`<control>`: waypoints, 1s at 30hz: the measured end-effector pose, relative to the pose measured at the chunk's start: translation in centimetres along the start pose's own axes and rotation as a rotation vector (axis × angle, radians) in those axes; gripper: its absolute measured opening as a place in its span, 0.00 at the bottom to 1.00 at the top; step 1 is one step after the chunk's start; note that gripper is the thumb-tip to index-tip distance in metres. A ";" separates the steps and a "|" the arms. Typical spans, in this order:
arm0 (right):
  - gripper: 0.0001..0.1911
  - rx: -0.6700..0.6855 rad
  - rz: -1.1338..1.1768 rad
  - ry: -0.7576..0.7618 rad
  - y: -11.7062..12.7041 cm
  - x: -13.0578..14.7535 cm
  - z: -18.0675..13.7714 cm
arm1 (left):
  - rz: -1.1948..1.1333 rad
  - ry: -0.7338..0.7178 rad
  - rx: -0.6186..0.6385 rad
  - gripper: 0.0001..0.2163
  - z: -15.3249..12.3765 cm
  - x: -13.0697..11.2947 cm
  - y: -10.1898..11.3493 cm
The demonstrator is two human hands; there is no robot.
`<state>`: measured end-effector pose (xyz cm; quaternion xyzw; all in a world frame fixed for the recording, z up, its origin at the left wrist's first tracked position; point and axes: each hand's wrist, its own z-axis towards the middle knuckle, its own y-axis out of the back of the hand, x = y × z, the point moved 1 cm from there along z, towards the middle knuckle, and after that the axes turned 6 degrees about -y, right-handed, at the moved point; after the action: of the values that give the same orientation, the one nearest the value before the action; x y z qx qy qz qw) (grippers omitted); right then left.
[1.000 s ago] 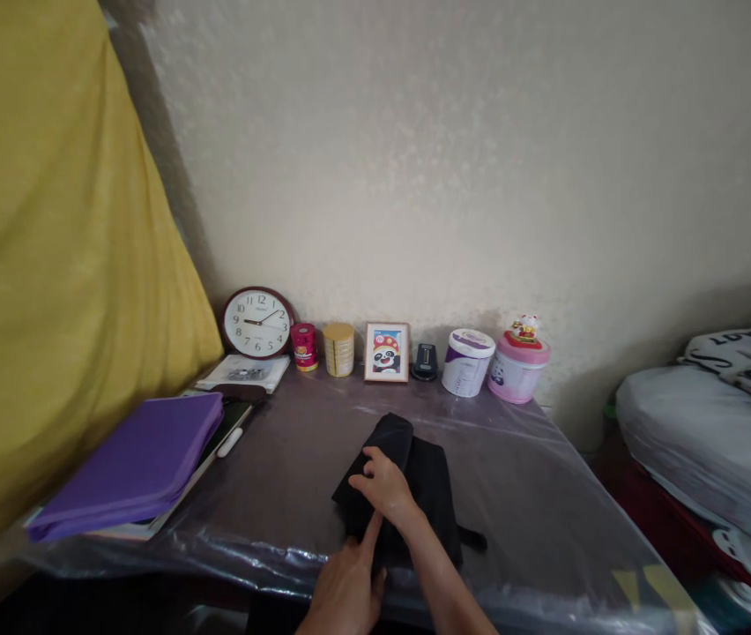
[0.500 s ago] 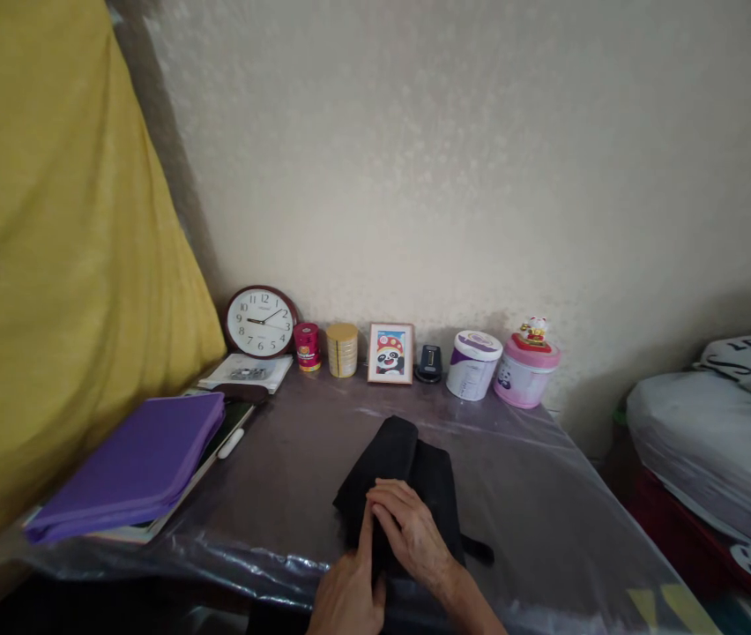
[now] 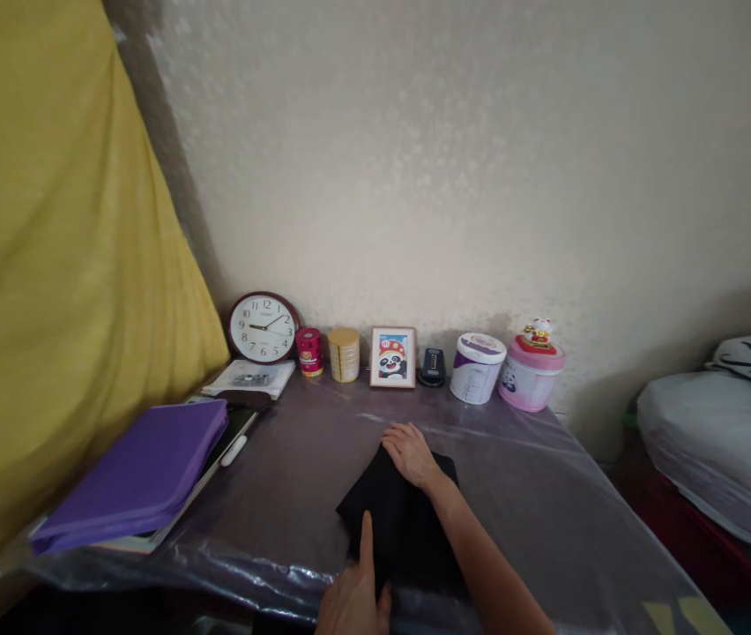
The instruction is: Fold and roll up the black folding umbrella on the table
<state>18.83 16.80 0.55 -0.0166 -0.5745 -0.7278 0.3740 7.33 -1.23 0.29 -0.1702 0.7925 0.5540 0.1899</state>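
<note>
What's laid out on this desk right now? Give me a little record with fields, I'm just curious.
surface: table under a clear plastic sheet
centre: folded black cloth
left hand: index finger pressed on the cloth's near part
right hand: flat on the cloth's far edge
left side: purple folder
back row by the wall: clock, red tin, gold tin, panda picture, white tub, pink jar

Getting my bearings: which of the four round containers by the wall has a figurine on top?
The pink tub at the right end; the red can, gold can and white-purple tub carry nothing on their lids.
</note>
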 end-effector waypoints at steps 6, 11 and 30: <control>0.14 -0.189 0.001 -0.279 0.6 -2.4 0.8 | -0.004 -0.016 -0.028 0.35 -0.1 0.0 -0.1; 0.18 -0.352 0.037 -0.515 2.8 -4.9 -3.9 | -0.004 -0.040 -0.067 0.32 -0.2 0.4 -0.5; 0.19 -0.349 0.500 -0.693 3.3 -1.0 -13.2 | -0.082 -0.073 -0.155 0.31 -0.2 0.9 -1.0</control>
<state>26.72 5.88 -1.69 -0.4598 -0.5127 -0.6527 0.3157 7.00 -1.84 -0.95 -0.1963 0.7324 0.6111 0.2272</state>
